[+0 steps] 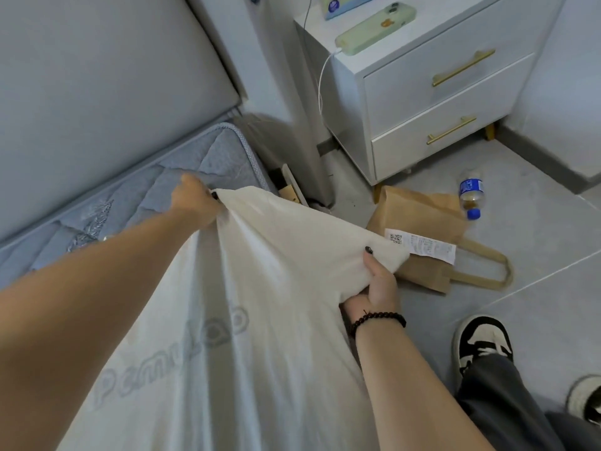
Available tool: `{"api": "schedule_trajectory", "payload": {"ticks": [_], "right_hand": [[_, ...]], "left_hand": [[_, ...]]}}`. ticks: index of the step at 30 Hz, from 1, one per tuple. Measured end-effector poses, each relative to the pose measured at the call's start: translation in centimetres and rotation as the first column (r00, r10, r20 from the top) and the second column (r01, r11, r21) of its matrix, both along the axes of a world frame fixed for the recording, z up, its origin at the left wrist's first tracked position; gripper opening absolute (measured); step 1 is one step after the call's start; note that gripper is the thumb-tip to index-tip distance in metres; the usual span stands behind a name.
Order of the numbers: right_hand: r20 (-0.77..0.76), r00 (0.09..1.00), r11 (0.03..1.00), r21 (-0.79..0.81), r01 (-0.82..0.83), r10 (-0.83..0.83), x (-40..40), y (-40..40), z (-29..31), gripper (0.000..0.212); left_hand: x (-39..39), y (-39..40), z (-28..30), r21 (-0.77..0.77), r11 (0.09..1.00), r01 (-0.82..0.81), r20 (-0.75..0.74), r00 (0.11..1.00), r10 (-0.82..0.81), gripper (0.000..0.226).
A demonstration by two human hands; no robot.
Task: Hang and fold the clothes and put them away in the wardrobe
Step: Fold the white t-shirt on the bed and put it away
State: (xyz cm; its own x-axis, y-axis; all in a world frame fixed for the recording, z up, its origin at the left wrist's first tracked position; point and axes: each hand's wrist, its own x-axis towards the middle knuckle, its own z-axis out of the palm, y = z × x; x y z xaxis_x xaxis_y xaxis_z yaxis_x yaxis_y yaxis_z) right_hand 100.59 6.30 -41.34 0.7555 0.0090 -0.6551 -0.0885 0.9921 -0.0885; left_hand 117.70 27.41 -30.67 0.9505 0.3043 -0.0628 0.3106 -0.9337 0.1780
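Observation:
A white garment [260, 288] with faint grey lettering hangs spread out between my two hands, above the edge of the bed. My left hand [195, 203] grips its far edge over the mattress. My right hand [377, 281], with a dark bead bracelet on the wrist, pinches the garment's right edge over the floor. The lower part of the garment falls toward me and out of view. No wardrobe or hanger is in view.
A grey-blue mattress [130, 203] and padded headboard [97, 76] fill the left. A white nightstand [422, 102] with a phone [374, 29] stands at the back. On the tiled floor lie a brown paper bag [422, 222] and a plastic bottle [471, 193]. My shoes [484, 340] stand at the right.

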Motion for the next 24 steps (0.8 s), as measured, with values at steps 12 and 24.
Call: {"api": "schedule_trajectory", "payload": {"ticks": [12,24], "right_hand": [[-0.095,0.941,0.946,0.026,-0.323,0.324,-2.3,0.5,-1.8,0.036],[-0.490,0.861,0.267,-0.819,-0.508,0.137,1.1,-7.6,2.7,0.030]], "left_hand": [[-0.3,-14.7,-4.6,0.359,0.604,0.711,-0.771,0.591,-0.238,0.076],[1.1,-17.2,-3.9,0.077,0.698,0.712,-0.569,0.606,-0.556,0.033]]}}
